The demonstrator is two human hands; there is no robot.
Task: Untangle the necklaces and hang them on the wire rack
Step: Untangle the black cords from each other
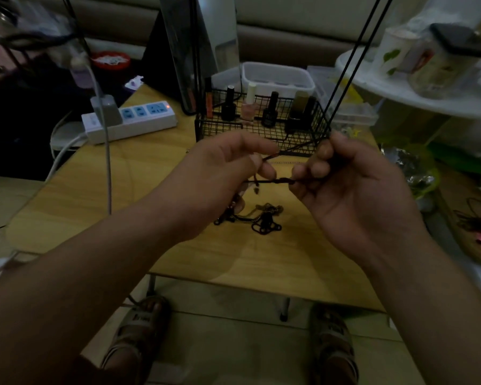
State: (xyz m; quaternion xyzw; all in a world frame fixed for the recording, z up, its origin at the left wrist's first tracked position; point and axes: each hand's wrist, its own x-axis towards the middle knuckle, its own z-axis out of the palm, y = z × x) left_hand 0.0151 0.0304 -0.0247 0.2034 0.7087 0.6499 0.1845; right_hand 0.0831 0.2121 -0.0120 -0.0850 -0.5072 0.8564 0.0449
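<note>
Both hands are raised over a small wooden table point(139, 176). A dark cord necklace point(272, 181) is stretched between them. My left hand point(220, 179) pinches one part of it and my right hand point(345, 184) pinches another. A tangle of dark and brassy necklaces point(261, 218) lies on the table just below the hands; part of it is hidden by my left hand. Behind the hands stands the black wire rack point(261, 126), its basket holding several nail polish bottles, with thin black rods point(353, 54) rising from it.
A white power strip point(131, 120) with plugged-in cables lies at the table's back left. White plastic boxes point(278, 76) sit behind the rack. A cluttered white round shelf point(417, 87) is at the right. My sandalled feet point(139, 326) show below the table's front edge.
</note>
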